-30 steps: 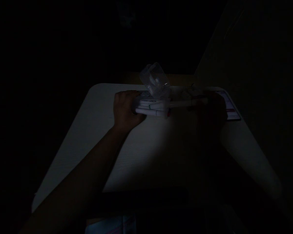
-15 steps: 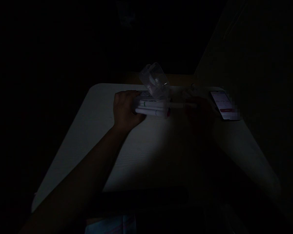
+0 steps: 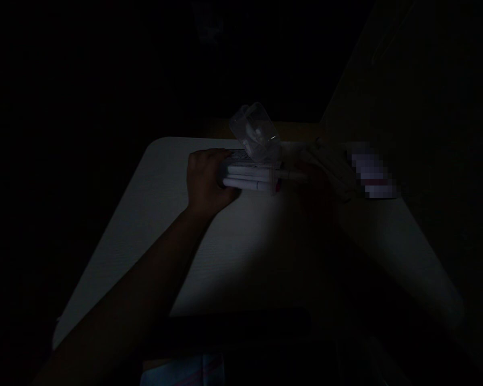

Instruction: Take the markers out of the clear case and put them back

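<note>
Transparent case (image 3: 249, 170) in grip of left hand (image 3: 205, 179), pen (image 3: 293, 175) in right hand (image 3: 316, 185), pale tabletop (image 3: 140, 209) beneath, dark room (image 3: 426, 96)

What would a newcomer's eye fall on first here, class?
Probably the clear case of white pens, gripped by the left hand at the far side of the white table. Its see-through lid tilts up above it. Right of the shadowed right hand, a bright pixelated patch shows near the edge.

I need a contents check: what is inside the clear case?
White pens lie inside the case; another pen pokes out of its open end toward the right hand. The left hand covers the other end, so what lies there cannot be seen.
</note>
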Motion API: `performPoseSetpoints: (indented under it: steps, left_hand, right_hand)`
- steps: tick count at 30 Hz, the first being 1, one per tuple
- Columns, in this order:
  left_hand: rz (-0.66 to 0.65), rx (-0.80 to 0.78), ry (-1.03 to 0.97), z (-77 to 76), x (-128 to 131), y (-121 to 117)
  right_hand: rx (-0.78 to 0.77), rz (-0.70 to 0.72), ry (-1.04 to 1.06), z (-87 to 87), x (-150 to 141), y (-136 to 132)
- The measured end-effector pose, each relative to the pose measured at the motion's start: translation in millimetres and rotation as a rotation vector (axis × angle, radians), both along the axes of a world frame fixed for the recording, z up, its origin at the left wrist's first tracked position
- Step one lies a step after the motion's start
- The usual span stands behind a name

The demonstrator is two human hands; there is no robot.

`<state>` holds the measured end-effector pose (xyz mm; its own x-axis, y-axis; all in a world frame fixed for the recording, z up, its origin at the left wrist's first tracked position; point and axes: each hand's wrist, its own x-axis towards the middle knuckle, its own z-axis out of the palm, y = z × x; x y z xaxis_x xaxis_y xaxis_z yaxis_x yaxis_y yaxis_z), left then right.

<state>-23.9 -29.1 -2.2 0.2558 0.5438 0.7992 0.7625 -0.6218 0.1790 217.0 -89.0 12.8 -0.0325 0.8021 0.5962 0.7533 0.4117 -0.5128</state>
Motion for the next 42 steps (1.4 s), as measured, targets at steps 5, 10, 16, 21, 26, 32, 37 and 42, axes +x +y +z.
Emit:
performPoseSetpoints:
  steps: [5,10,16,21,26,32,37,42]
  left_hand:
    - [-0.014,-0.068,-0.001,0.3,-0.5,-0.3]
    - [0.038,-0.055,-0.002,0.8,0.6,-0.6]
    - [0.016,0.054,0.014,2.0,1.2,-0.8]
    - [0.005,0.075,0.024,-0.1,-0.3,1.7]
    - [0.064,-0.048,0.021,-0.3,0.1,1.8]
    - [0.032,0.009,0.005,-0.7,-0.1,1.2]
    - [0.004,0.035,0.008,0.0,-1.0,1.2]
    - [0.02,-0.031,-0.001,-0.1,-1.1,0.6]
  right_hand:
    - [-0.05,0.039,-0.09,-0.7,-10.0,-3.7]
    - [0.003,0.154,-0.128,-12.6,-11.0,-4.9]
    - [-0.105,0.155,-0.261,-15.8,-11.8,-5.9]
    - [-0.167,0.05,-0.388,-9.5,-19.0,-10.1]
    - [-0.158,0.016,-0.432,-4.9,-21.7,-13.0]
    - [-0.256,-0.147,-0.437,6.0,-5.5,-6.4]
    - [-0.236,-0.299,-0.466,-9.6,16.5,3.5]
    - [-0.226,-0.229,-0.411,-18.4,23.9,8.0]
